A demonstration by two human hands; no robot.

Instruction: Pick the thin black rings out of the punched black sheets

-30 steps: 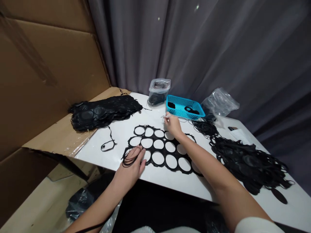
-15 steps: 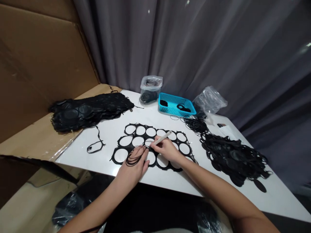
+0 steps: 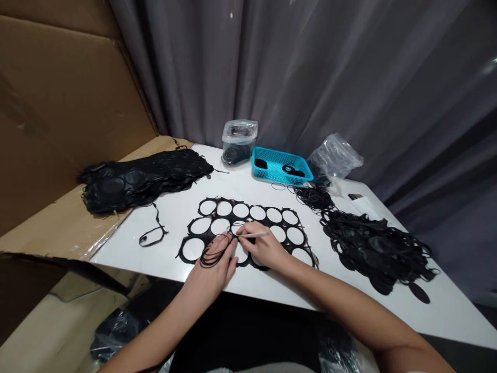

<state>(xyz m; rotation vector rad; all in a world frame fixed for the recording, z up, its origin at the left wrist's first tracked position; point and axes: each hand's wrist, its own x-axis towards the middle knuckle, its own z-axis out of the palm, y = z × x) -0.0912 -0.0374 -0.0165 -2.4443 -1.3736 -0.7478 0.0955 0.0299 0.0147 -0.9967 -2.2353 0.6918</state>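
- Since a second ago, right hand (image 3: 264, 248) has pulled back from near the blue basket (image 3: 281, 166) to the black punched sheet (image 3: 248, 228), now pinching a thin white stick (image 3: 252, 235) laid nearly level.
- Left hand (image 3: 215, 261) lies flat on the sheet's near edge, fingers loosely curled through a bundle of thin black rings (image 3: 213, 253).
- Stick tip meets the left fingertips; both hands touch over the sheet's middle.
- Sheet lies flat on the white table (image 3: 446, 316), between two black scrap heaps.

Grey curtain (image 3: 310, 67) behind, cardboard wall (image 3: 58, 103) left, white table (image 3: 446, 316).
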